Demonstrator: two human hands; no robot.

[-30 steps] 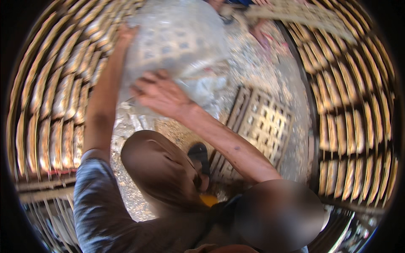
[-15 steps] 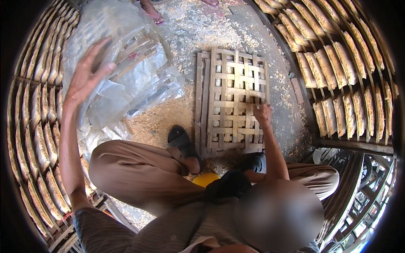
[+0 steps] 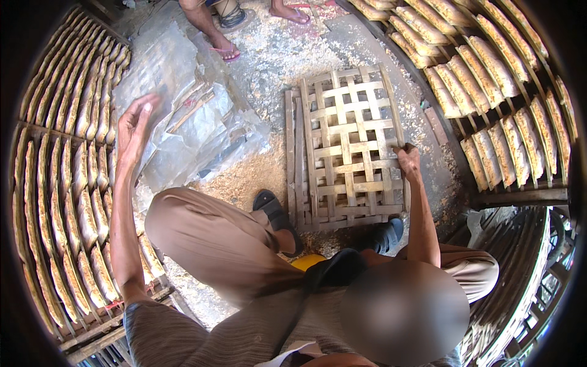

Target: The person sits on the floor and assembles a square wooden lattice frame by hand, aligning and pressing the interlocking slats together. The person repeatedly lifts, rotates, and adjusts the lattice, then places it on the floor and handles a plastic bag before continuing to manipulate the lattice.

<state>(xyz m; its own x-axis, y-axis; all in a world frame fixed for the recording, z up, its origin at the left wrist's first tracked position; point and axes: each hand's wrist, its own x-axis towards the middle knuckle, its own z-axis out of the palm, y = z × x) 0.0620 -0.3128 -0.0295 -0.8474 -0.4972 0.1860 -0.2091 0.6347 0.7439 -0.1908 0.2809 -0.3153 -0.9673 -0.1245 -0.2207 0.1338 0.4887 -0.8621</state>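
Note:
My right hand (image 3: 409,160) is closed round the right edge of a woven bamboo lattice frame (image 3: 358,144). This frame lies slightly askew on top of other wooden-edged frames (image 3: 293,159), whose left edges show beneath it. Over on the left, my left hand (image 3: 134,125) is raised beside a crumpled clear plastic sheet (image 3: 189,144). Its fingers are partly curled, the thumb stands apart, and the fingertips are a little smeared. I see nothing held in it. Slats of wood show under the plastic.
Racks of pale, brown-edged slabs stand at the left (image 3: 73,202) and right (image 3: 483,79). Crumbs (image 3: 244,165) litter the floor between my sandalled feet (image 3: 275,214). Another person's feet in flip-flops (image 3: 226,50) are at the far side. A yellow object (image 3: 307,262) lies below me.
My right hand has drawn the top lattice frame's right side outward and it now lies more askew. My left hand has curled from spread fingers, and the plastic sheet beside it has sunk lower.

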